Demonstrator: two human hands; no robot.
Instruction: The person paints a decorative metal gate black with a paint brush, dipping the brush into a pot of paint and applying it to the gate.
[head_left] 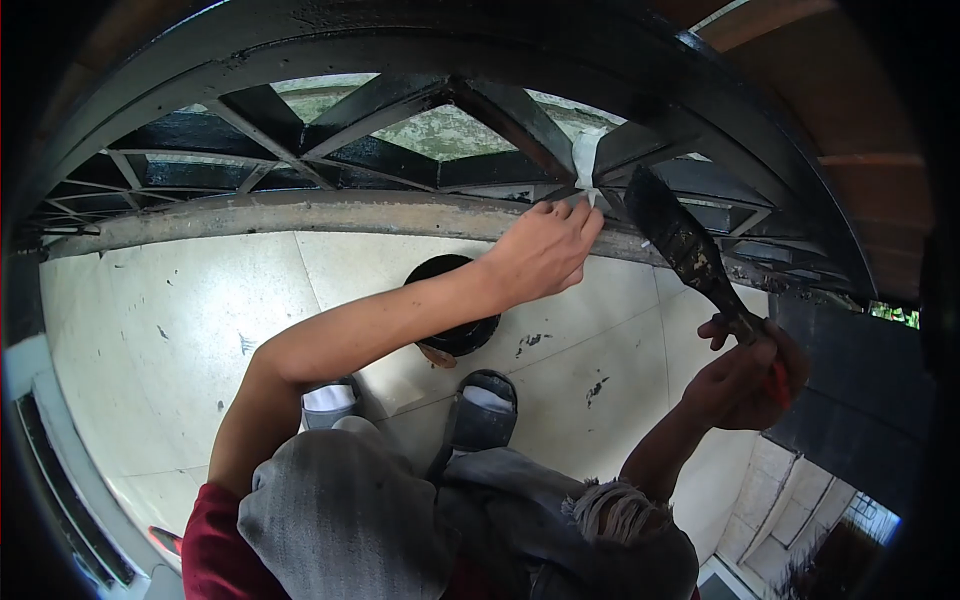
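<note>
My left hand (545, 250) reaches up to the black metal grille, its fingers closed at the lower end of a white strip (587, 155). The strip, like tape or cloth, lies around a joint of the bars; its lower tip meets my fingertips. At the right, my right hand (752, 375) grips a paintbrush (695, 255) by the handle. Its bristles are black and point up toward the grille, and paint stains mark its body. Under my left forearm stands a round black container (440, 268), partly hidden by the arm.
The black grille (380, 160) with diagonal bars spans the top, above a worn ledge (330, 217). Dark paint spots (533, 343) mark the pale tiled floor (200, 330). My feet in dark slippers (485, 415) stand close behind the container. A dark panel (850, 370) lies at the right.
</note>
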